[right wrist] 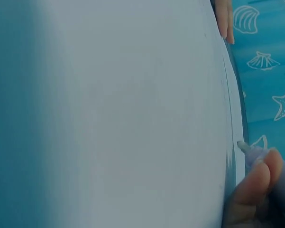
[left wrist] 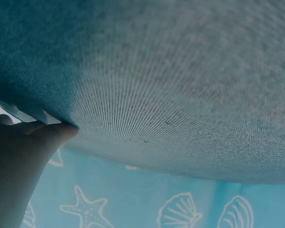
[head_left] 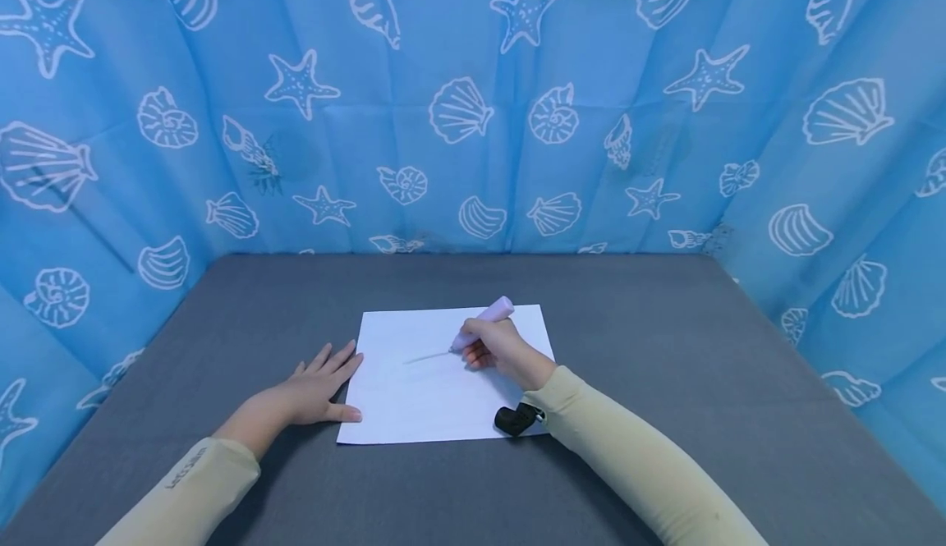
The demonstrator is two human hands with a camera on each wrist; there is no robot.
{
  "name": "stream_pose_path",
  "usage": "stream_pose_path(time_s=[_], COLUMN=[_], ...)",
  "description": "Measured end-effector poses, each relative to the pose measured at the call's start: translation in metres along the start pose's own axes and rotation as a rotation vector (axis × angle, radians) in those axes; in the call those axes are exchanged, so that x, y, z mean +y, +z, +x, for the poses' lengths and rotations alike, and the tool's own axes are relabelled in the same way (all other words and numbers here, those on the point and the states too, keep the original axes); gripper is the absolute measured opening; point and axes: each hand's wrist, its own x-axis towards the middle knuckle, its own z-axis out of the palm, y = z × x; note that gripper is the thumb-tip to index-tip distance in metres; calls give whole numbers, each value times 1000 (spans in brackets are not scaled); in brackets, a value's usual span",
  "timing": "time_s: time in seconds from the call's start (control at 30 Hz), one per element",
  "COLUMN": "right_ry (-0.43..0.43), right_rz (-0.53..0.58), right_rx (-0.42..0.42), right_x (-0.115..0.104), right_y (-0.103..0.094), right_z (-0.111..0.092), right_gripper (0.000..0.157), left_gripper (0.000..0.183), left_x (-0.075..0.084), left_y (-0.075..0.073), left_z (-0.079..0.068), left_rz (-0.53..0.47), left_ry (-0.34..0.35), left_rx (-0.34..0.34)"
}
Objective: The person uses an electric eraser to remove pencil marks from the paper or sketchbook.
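Observation:
A white sheet of paper (head_left: 414, 406) lies flat on the grey table, with a thin grey line (head_left: 427, 358) across its middle. My right hand (head_left: 497, 347) pinches a thick lavender pen (head_left: 495, 311) between thumb and fingers. The pen's narrow tip is at the line's right end; whether it touches the paper I cannot tell. In the right wrist view, the pen (right wrist: 256, 154) shows its pale cone and small dark tip. Spread out at the sheet's left edge, my left hand (head_left: 314, 390) rests with thumb and fingertips on or beside the paper.
Grey cloth (head_left: 628, 308) covers the table around the sheet. A blue curtain (head_left: 414, 152) with white shells and starfish hangs behind and along both sides. The black wrist camera (head_left: 515, 420) on my right wrist hangs over the paper's lower right corner.

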Motion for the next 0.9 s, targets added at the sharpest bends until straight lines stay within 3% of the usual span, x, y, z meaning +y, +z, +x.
stream_pose_path(time_s=[0.17,0.53,0.9], right_ry=[22,12,3], right_rz=[-3,-23,-37], right_rx=[50,33,-5], right_x=[0,-1,1], right_y=[3,5,4], right_z=[2,1,1], right_gripper=[13,15,15], left_gripper=[102,102,101], left_x=[1,6,6], left_y=[-1,-4,-3], left_z=[0,0,-2], left_rz=[16,34,9], left_ry=[9,-43,-36], left_rx=[0,-15,-14])
